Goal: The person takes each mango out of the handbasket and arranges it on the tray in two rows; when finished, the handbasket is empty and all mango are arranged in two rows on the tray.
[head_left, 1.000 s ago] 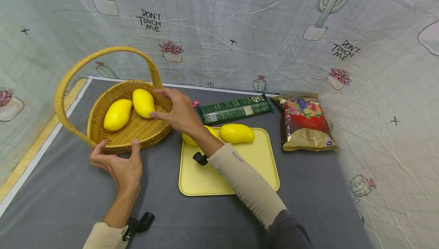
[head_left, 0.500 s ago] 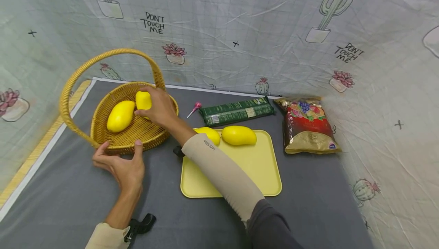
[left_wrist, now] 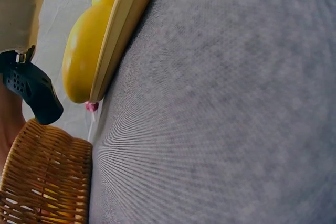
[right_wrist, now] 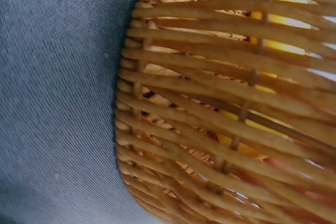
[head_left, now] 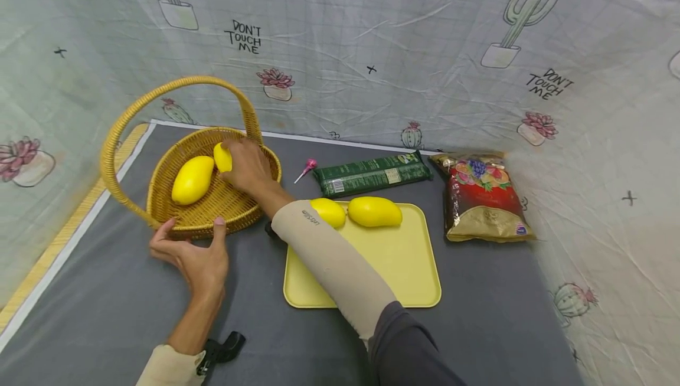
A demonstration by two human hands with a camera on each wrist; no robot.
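Observation:
A yellow wicker basket (head_left: pixel 212 216) with a tall arched handle stands at the left in the head view. My left hand (head_left: pixel 199 259) holds its near rim, thumb and fingers spread apart along the edge. Inside lies a yellow mango (head_left: pixel 193 180); a second mango (head_left: pixel 222 157) behind it is mostly hidden by my right hand (head_left: pixel 245 164), which reaches in from the right and grips it. In the right wrist view the woven basket wall (right_wrist: pixel 210 87) fills much of the frame, and yellow shows through its gaps.
A yellow tray (head_left: pixel 404 274) in the middle bears two more mangoes (head_left: pixel 375 212), one partly behind my right sleeve. Behind it lie a pink lollipop (head_left: pixel 310 165) and a long green packet (head_left: pixel 373 175). A red and gold bag (head_left: pixel 484 197) stands at the right.
My right hand has moved left and farther over the second mango, covering most of it. The lollipop, earlier mostly behind that hand, now shows fully. My left hand stays at the basket rim.

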